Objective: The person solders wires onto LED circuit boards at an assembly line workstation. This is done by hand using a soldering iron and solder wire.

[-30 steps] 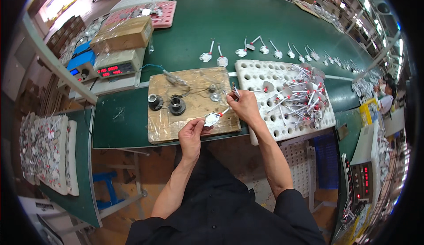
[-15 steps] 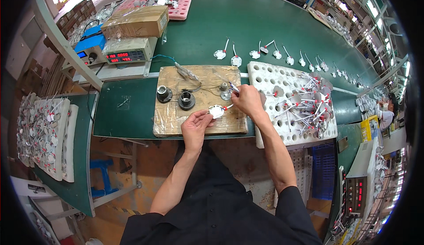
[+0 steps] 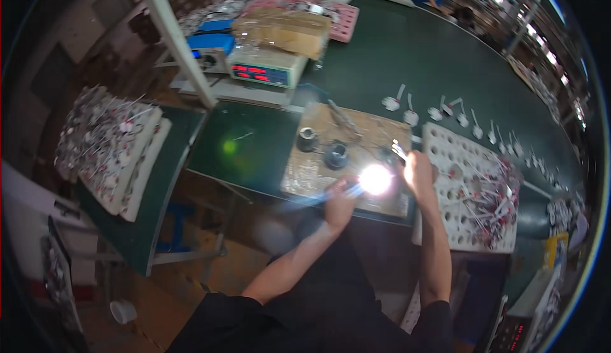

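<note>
Lit disc (image 3: 376,179): outline and surface lost in glare.

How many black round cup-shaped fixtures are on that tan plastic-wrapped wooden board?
2. One black round cup-shaped fixture is near the board's left edge; the other is right of it, slightly lower in view. The bright white light may hide more.

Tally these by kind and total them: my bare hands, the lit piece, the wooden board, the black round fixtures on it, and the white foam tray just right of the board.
Bare hands (left hand, right hand): 2
Lit piece: 1
Wooden board: 1
Black round fixtures: 2
White foam tray: 1
Total: 7
</note>
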### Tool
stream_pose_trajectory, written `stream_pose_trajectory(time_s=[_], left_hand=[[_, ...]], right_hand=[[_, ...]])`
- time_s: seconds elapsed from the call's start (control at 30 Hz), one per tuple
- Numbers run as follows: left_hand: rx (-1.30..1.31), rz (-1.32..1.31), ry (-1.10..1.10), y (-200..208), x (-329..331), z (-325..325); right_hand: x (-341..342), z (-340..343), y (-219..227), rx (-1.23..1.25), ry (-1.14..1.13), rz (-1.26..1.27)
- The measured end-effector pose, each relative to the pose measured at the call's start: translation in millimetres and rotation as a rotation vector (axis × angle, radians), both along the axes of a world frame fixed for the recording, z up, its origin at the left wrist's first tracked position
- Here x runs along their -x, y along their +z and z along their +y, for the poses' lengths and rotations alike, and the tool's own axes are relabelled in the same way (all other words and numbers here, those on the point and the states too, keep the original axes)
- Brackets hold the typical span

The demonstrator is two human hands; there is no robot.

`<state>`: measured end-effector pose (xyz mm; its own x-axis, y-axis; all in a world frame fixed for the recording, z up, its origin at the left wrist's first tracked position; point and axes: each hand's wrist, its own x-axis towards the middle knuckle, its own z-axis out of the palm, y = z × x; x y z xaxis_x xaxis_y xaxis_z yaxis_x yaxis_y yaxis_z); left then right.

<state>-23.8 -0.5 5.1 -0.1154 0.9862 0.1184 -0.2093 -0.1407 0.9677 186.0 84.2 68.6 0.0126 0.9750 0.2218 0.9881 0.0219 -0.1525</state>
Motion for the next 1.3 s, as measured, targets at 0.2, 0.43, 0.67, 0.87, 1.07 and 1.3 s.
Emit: stream_pose_trajectory(time_s=[0.2,0.43,0.67,0.87,1.07,1.3], left_hand=[[0.073,-0.150,-0.082,49,12,-11],[0.065,-0.291,-0.085,22,4,-2],[0.044,-0.295,-0.079,27,3,-2],[0.001,-0.250,-0.089,24,2,-2],[-0.187,-0.036,-0.019,-6,-4,5],[-0.020,-0.104,-0.026,4,-3,0]], right_hand=[[-6,4,-13,0.016,-0.036,-0.085],[10,-2,6,-0.038,0.009,0.071],[24,-12,35,-0.010,0.084,0.049],[23,-15,41,0.068,0.044,0.056],[28,-14,41,0.038,0.078,0.093],[20,-12,33,0.053,0.031,0.120]])
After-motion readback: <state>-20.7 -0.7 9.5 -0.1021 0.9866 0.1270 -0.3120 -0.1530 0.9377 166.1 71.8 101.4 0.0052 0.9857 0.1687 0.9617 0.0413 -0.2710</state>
